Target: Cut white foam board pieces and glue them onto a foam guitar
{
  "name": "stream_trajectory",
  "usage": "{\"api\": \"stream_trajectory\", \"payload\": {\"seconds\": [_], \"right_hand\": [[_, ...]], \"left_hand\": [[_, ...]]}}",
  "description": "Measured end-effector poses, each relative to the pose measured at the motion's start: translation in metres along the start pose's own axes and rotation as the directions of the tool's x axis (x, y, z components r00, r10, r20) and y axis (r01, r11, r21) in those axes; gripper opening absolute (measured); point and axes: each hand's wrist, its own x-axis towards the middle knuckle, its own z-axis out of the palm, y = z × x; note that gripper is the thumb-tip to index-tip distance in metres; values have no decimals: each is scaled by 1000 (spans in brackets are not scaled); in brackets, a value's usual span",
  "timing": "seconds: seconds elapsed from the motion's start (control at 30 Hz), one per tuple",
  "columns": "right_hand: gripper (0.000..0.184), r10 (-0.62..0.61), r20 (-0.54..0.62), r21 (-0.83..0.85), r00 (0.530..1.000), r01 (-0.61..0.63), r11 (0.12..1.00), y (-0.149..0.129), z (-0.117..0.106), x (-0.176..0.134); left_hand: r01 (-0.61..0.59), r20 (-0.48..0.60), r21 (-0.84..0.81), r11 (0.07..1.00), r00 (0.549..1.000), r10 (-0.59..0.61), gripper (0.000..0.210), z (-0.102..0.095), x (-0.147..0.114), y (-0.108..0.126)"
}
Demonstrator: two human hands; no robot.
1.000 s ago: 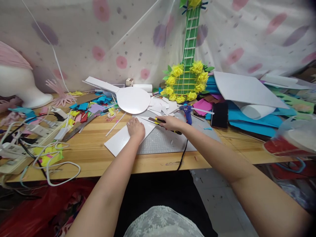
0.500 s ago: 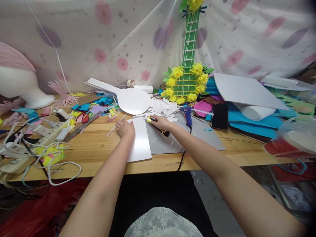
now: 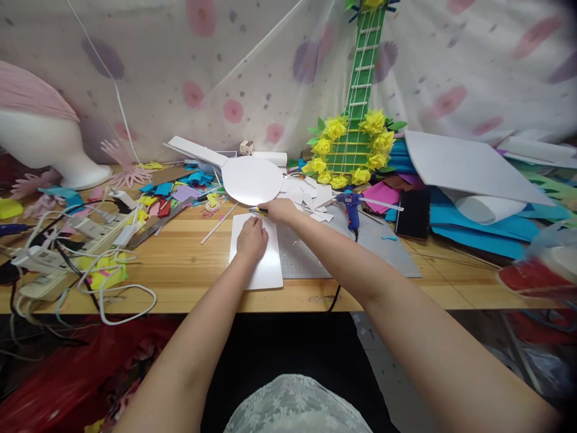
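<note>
A white rectangular board (image 3: 264, 273) lies partly on the grey cutting mat (image 3: 306, 264) and partly on the wooden table. My left hand (image 3: 252, 239) rests on the board's upper part, palm down, with its fingers bent against the surface. In my right hand (image 3: 279, 211) is a yellow and black utility knife (image 3: 258, 210), held across the board's far edge just beyond my left fingers. The hand hides most of the knife's handle. Right behind the knife is a white banjo-shaped cutout (image 3: 252, 179) with a round body and long neck.
White scraps (image 3: 311, 195) and a blue glue gun (image 3: 351, 207) lie at the mat's far side. A green paper guitar (image 3: 356, 138) with yellow flowers stands behind. Cables and a power strip (image 3: 49, 282) crowd the left; a black phone (image 3: 412, 213) and blue sheets (image 3: 478, 225) lie right.
My right hand has brought the knife leftward to the board's far edge. My left hand has shifted right from the board's left edge onto its upper part, its fingers closer together. The view has turned slightly.
</note>
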Motion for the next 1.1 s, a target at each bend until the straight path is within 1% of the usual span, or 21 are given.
{"api": "stream_trajectory", "payload": {"seconds": [0.17,0.3,0.43,0.6,0.73,0.8,0.9,0.97,1.03,1.1], "right_hand": [[42,-21,75,-100,997,29,995,0,-14,8],[43,-31,113,-134,993,46,990,10,-19,1],[44,-48,115,-129,992,63,990,26,-15,-22],[45,-31,137,-111,990,46,993,53,-7,-58],[46,21,159,-101,987,-5,995,74,-3,-79],[47,39,164,-77,986,-26,997,80,-6,-86],[47,84,231,38,969,-95,995,83,-12,-90],[50,100,269,206,958,-159,966,82,-14,-87],[54,105,232,399,967,-194,896,78,-13,-79],[52,166,163,499,973,-226,836,72,-9,-67]], "left_hand": [[24,-23,10,1000,999,-24,37,3,1,0],[28,-7,40,999,1000,-28,37,0,1,1],[40,11,93,995,999,-42,40,-2,2,4],[31,41,134,990,998,-37,42,-3,2,6],[22,63,153,988,998,-32,45,-4,2,7],[15,114,160,987,993,-34,49,-6,1,9],[44,223,160,986,971,-80,65,-9,-1,12],[59,269,154,986,958,-99,74,-12,-3,13],[41,288,143,989,954,-81,78,-14,-7,12],[-13,302,129,992,953,-27,80,-15,-9,10]]}}
